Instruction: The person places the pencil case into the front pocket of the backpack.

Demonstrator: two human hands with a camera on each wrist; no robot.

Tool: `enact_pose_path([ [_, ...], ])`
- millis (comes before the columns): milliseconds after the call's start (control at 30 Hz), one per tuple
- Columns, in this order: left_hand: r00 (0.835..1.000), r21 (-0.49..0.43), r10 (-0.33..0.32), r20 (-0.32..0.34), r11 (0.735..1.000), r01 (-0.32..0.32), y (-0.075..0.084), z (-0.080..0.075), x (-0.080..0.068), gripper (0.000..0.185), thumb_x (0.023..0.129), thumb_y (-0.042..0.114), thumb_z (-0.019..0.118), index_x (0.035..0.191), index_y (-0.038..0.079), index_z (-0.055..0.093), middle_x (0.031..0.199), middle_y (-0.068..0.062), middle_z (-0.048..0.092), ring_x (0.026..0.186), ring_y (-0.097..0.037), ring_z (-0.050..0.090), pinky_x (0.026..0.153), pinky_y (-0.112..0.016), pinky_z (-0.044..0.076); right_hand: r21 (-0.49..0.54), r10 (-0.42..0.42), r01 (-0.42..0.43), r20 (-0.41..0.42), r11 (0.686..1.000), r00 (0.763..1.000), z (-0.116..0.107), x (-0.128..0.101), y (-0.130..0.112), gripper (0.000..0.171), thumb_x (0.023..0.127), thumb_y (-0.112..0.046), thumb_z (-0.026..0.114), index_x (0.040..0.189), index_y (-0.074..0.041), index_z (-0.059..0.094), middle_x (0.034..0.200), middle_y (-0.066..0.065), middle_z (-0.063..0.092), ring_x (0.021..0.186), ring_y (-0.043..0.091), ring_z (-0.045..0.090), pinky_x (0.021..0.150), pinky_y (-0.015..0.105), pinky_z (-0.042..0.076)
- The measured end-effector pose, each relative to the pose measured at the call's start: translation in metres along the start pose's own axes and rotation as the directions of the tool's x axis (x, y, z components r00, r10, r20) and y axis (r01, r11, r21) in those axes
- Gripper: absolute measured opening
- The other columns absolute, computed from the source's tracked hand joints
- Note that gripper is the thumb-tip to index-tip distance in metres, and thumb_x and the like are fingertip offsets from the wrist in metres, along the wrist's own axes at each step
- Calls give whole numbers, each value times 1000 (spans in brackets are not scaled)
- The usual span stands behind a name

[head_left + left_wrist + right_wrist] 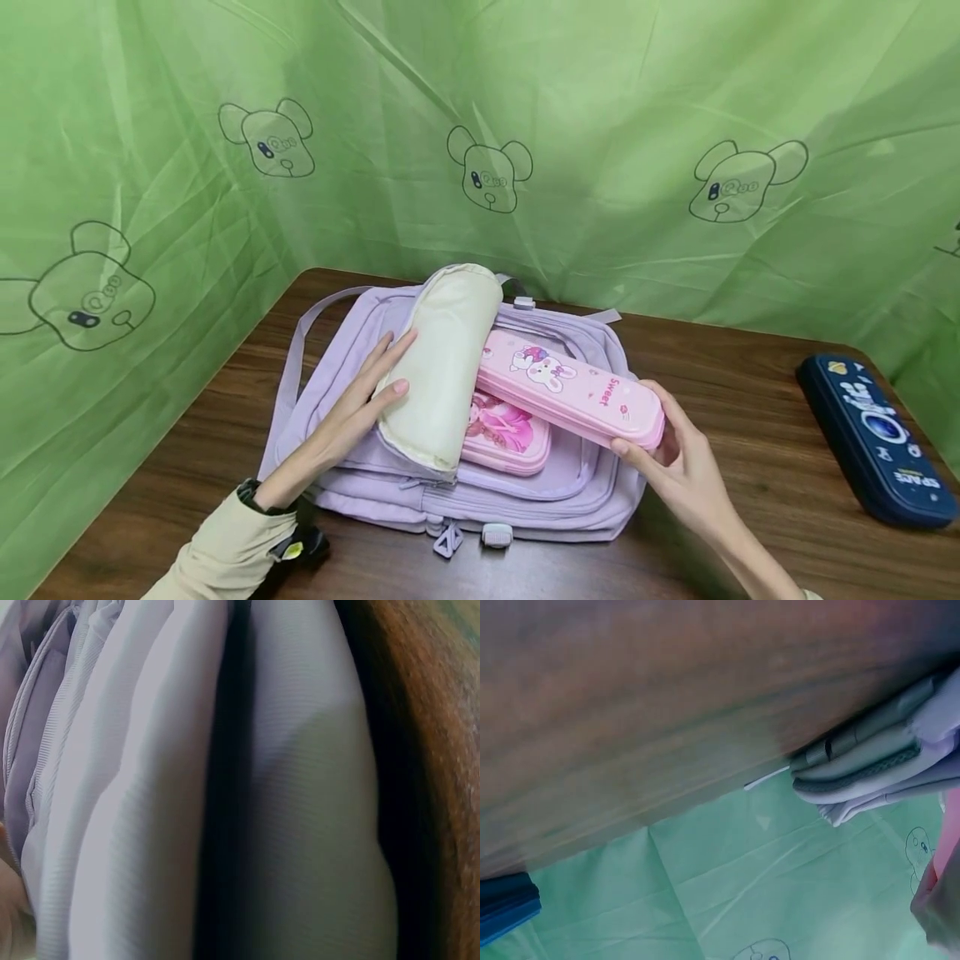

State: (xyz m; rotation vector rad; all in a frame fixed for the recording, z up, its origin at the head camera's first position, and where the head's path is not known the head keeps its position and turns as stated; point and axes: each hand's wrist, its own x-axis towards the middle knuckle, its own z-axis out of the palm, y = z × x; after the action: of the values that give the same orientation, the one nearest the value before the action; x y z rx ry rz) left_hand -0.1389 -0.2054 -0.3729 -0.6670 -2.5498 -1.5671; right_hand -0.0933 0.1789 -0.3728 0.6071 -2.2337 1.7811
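Grip, right: your right hand (686,467) pinches the near end of the pink bunny pencil case (570,387), thumb under the end and fingers curled behind it.

Grip, left: your left hand (352,408) lies with fingers straight against the cream flap (442,358), pressing it back, not curled round it. The left wrist view shows only lilac folds close up.

Item 1: lilac backpack (570,492), lying flat toward the back left corner of the tabletop (750,400), zipper pulls toward the front edge. Its pocket is open, the cream lining folded up and over.

Item 2: pink bunny pencil case, marked "Sweet", slanted across the backpack. Its far end is tucked against the cream flap at the pocket mouth; its near end juts past the backpack's right side, in your right hand.

Item 3: second pink case (506,433), printed with a figure, lying partly under the bunny case and just beside the flap.

Item 4: dark blue pencil case (873,437), near the right edge of the tabletop, well apart from both hands.

Progress, as judged: pocket opened and held; bunny case only at the mouth, mostly outside. The blue case is untouched.

Position relative to grip: the case runs from your right-hand pinch up and left to the flap your left hand presses.
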Motion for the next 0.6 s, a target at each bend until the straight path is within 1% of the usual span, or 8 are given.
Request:
enact_pose_path([
  [100,1000,5,-6,2,1000,6,1,-1,-1,56,98,22,45,148,35,22,154,5,10,140,-23,0,104,-63,4,12,9,-9,24,1000,1000,-5,-5,-1,66,79,16,62,138,2,37,124,12,50,102,10,53,79,15,47],
  [133,1000,9,-17,1,1000,17,1,-1,-2,58,98,23,46,148,37,21,154,5,7,140,-24,0,104,-64,4,12,18,-19,39,1000,999,-7,-7,-1,65,80,16,61,138,1,36,124,11,49,102,11,52,80,16,47],
  [200,999,15,-46,-2,999,46,3,0,-3,62,96,25,49,147,40,17,155,3,2,140,-24,-2,102,-67,5,11,38,-39,70,999,997,-11,-11,-3,66,80,17,60,139,-1,36,123,11,50,101,11,53,76,17,48],
  [300,996,9,-84,-15,996,85,5,0,-4,68,94,27,53,147,43,13,155,3,-3,140,-22,-5,100,-69,5,9,58,-59,136,998,989,-13,-18,-3,68,81,16,59,141,-3,34,118,7,52,86,10,56,61,23,51],
  [333,996,1,-90,-21,996,90,6,0,-5,69,94,27,54,147,43,13,155,5,-2,140,-21,-5,101,-68,4,20,61,-65,152,998,986,-12,-20,-4,68,81,16,59,141,-3,33,116,7,53,82,10,57,56,26,51],
  [433,997,-27,-66,-30,998,65,5,0,-6,69,94,22,54,148,39,15,154,8,5,140,-18,-2,106,-61,2,53,41,-52,187,997,981,-6,-24,-3,70,80,17,59,141,-2,31,113,6,52,75,11,56,47,31,47],
  [533,999,-42,-23,-23,999,22,4,0,-7,65,95,20,52,149,34,18,153,11,13,140,-16,2,109,-53,2,60,26,-38,198,997,980,-1,-23,-3,70,80,17,60,141,-2,32,113,7,52,76,12,56,47,31,48],
  [600,1000,-38,2,-11,999,-2,3,0,-6,61,96,20,49,149,32,20,153,10,15,140,-16,4,109,-52,3,48,34,-45,205,998,978,2,-21,-3,69,81,14,61,141,-4,33,110,8,53,72,12,57,48,30,48],
])
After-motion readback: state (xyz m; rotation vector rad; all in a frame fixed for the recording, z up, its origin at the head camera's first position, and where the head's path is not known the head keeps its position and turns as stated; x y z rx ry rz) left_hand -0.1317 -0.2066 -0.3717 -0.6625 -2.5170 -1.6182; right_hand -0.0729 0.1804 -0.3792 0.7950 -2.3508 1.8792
